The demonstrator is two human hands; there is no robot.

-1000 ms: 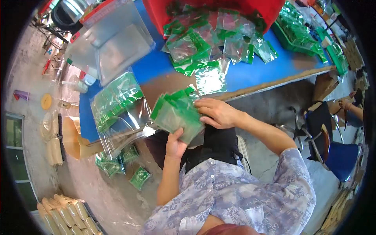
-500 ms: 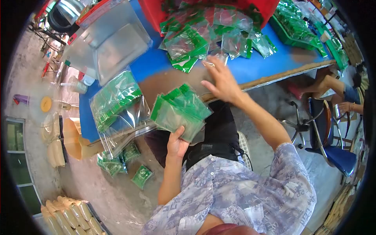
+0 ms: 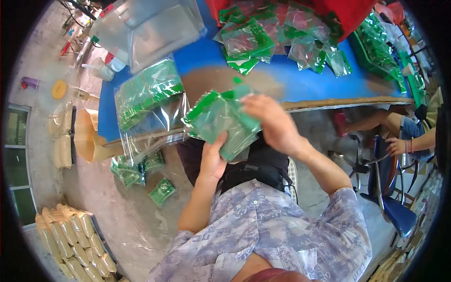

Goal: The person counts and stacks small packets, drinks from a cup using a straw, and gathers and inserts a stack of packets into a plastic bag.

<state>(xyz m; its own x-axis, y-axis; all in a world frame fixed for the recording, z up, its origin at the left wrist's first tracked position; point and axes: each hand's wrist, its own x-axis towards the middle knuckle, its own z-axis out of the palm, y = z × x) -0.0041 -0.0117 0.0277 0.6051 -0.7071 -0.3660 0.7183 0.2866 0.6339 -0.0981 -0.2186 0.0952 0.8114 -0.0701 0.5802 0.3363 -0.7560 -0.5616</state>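
Observation:
My left hand (image 3: 214, 159) grips a fanned stack of clear packets with green edges (image 3: 221, 123), thumb on top, above my lap. At the stack's upper right, my right hand (image 3: 272, 120) is blurred, its fingers at the packets' edge; whether they pinch one cannot be made out. Beyond them on the blue table (image 3: 300, 82) lies a heap of similar packets (image 3: 249, 40), in front of a red container (image 3: 350, 16). To the left, a large clear bag (image 3: 150, 96) holds rows of green-edged packets.
Clear plastic tubs (image 3: 162, 35) stand at the table's back left. A green tray (image 3: 376, 51) of packets is at the right. Several packets (image 3: 162, 191) lie on the floor. Beyond a blue chair (image 3: 397, 214), a person's hand (image 3: 397, 146) and legs show.
My right hand has come back from the heap to the stack in my left hand. The view has shifted, and the other person's arm and legs show more.

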